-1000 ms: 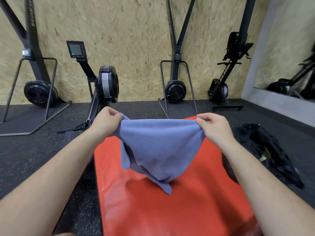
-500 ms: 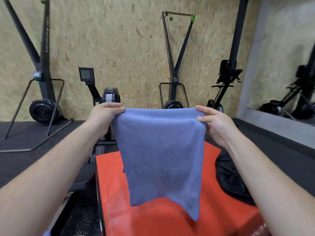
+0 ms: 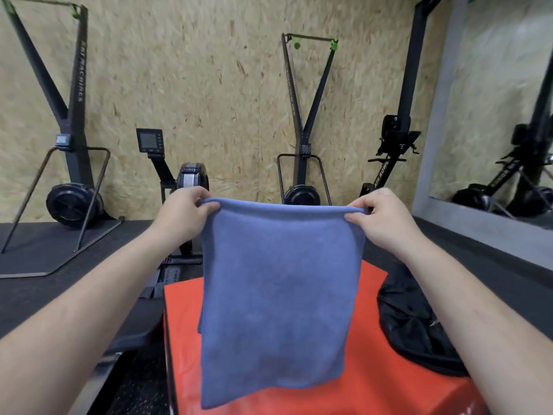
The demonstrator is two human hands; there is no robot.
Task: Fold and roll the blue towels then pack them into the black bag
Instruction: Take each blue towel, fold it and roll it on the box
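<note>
Left mast (image 3: 79, 73) reads "MACHINES"; upright rower (image 3: 381, 176) reads "AIR ROW".

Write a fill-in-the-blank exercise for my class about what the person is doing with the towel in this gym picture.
1. The left hand and the right hand each pinch one top ____ of the towel.
2. The towel hanging between the hands is coloured ____.
3. The black bag lies to the ____ of the towel.

Missing words: corner; blue; right.
</note>
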